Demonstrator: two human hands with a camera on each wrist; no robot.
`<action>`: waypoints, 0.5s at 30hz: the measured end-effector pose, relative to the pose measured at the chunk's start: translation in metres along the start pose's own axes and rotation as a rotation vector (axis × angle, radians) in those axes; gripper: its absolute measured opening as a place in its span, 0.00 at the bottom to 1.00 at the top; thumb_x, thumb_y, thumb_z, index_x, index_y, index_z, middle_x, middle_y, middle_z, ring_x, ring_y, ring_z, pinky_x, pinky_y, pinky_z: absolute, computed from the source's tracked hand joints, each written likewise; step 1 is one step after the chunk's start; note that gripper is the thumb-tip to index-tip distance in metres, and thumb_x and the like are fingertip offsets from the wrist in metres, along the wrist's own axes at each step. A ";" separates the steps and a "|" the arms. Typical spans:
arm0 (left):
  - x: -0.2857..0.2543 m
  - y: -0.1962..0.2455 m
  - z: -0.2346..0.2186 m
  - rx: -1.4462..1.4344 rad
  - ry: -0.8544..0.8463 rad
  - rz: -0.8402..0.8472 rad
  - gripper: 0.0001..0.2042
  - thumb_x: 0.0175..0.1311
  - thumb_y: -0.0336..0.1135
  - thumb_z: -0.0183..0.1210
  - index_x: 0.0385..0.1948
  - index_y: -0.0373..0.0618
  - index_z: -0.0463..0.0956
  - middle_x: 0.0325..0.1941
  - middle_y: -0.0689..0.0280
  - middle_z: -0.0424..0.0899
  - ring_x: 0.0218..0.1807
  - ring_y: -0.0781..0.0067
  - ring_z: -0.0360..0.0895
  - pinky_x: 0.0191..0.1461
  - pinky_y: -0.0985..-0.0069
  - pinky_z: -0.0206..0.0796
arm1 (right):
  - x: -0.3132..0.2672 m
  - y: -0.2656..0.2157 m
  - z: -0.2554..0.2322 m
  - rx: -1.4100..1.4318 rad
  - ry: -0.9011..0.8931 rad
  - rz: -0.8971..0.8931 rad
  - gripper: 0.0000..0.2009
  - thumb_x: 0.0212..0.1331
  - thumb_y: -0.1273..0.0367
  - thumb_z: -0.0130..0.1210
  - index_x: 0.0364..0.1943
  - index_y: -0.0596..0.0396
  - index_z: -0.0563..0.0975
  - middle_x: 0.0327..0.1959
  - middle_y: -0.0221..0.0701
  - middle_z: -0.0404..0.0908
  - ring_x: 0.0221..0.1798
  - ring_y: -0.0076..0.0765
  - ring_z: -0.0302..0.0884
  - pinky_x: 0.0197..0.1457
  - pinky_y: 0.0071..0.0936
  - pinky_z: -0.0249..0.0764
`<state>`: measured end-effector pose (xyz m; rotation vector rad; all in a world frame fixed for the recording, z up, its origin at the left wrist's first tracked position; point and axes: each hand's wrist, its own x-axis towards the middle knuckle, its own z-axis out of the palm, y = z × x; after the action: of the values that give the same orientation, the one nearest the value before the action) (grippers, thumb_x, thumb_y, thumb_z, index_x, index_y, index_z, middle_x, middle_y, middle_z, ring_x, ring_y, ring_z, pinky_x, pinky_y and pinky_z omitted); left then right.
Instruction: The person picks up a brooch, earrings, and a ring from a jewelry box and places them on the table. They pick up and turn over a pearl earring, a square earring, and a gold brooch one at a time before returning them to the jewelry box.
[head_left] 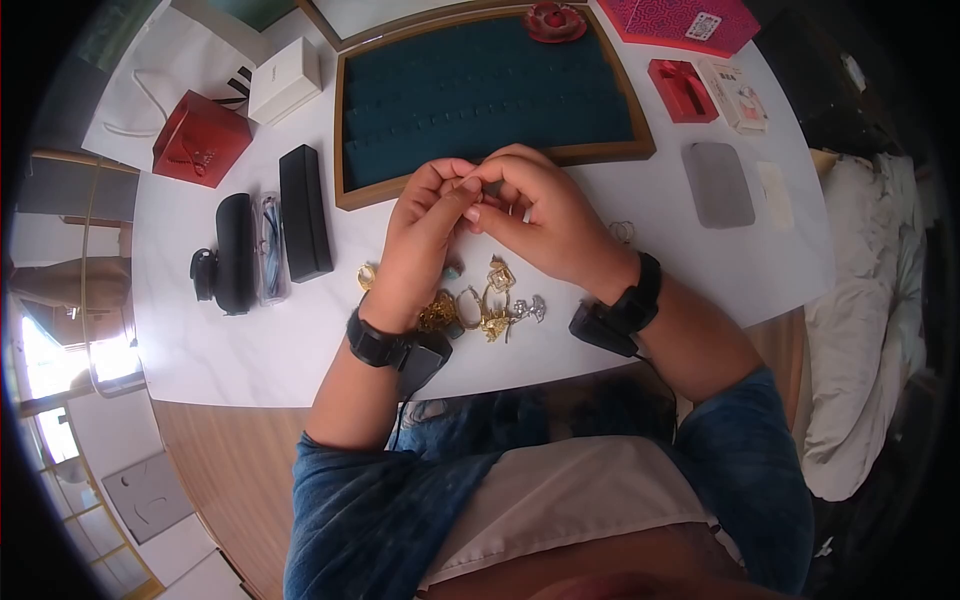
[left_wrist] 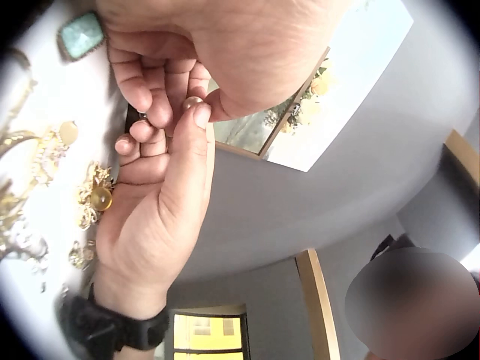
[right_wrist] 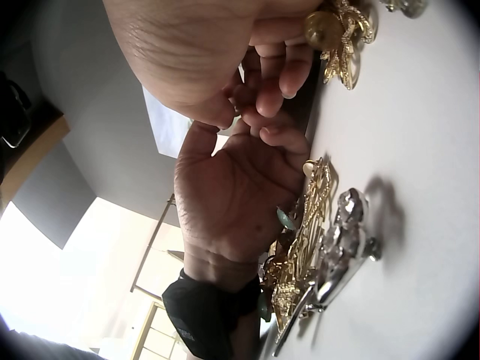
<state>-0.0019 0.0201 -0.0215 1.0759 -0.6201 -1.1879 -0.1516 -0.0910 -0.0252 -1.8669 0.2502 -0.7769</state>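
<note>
Over the table, the left hand (head_left: 425, 220) and right hand (head_left: 548, 215) meet, thumbs and fingertips pinched together. Between the tips shows a small pale, shiny piece (left_wrist: 193, 102), too hidden to identify. In the left wrist view the left hand (left_wrist: 225, 45) is above and the right hand (left_wrist: 154, 202) below. Nearer the body lie gold jewelry (head_left: 437, 315), a gold hoop (head_left: 468, 308), a silver flower-shaped piece (head_left: 530, 308) and a turquoise-stone piece (left_wrist: 81, 36). A gold ring (head_left: 366, 276) sits beside the left wrist; thin hoops (head_left: 622, 232) lie by the right.
Behind the hands lies a wood-framed tray (head_left: 480, 95) with dark green lining and a red dish (head_left: 555, 22). At left are a black box (head_left: 304, 212), dark case (head_left: 235, 255), red bag (head_left: 203, 140) and white box (head_left: 285, 82); at right, a red box (head_left: 683, 92) and grey pad (head_left: 718, 185).
</note>
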 end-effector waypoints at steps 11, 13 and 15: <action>-0.002 0.002 0.007 0.081 0.045 0.030 0.10 0.79 0.33 0.57 0.55 0.42 0.74 0.41 0.70 0.84 0.42 0.85 0.79 0.46 0.86 0.68 | -0.001 0.001 0.000 0.008 -0.005 0.010 0.12 0.64 0.74 0.68 0.49 0.56 0.79 0.44 0.28 0.76 0.37 0.23 0.76 0.36 0.22 0.74; -0.002 0.000 0.006 0.088 0.037 0.040 0.10 0.79 0.33 0.57 0.55 0.42 0.74 0.42 0.70 0.84 0.42 0.85 0.79 0.45 0.86 0.68 | -0.001 0.002 0.001 0.019 -0.005 0.011 0.12 0.64 0.74 0.68 0.49 0.56 0.79 0.44 0.28 0.76 0.37 0.23 0.76 0.36 0.22 0.74; -0.003 0.000 0.005 0.093 0.036 0.045 0.10 0.80 0.33 0.56 0.55 0.42 0.74 0.42 0.70 0.84 0.41 0.85 0.78 0.45 0.86 0.68 | -0.001 0.004 0.001 0.018 -0.007 0.010 0.12 0.64 0.74 0.68 0.49 0.56 0.79 0.44 0.28 0.76 0.37 0.23 0.77 0.36 0.22 0.74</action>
<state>-0.0072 0.0209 -0.0190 1.1536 -0.6730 -1.1075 -0.1511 -0.0910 -0.0290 -1.8502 0.2469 -0.7635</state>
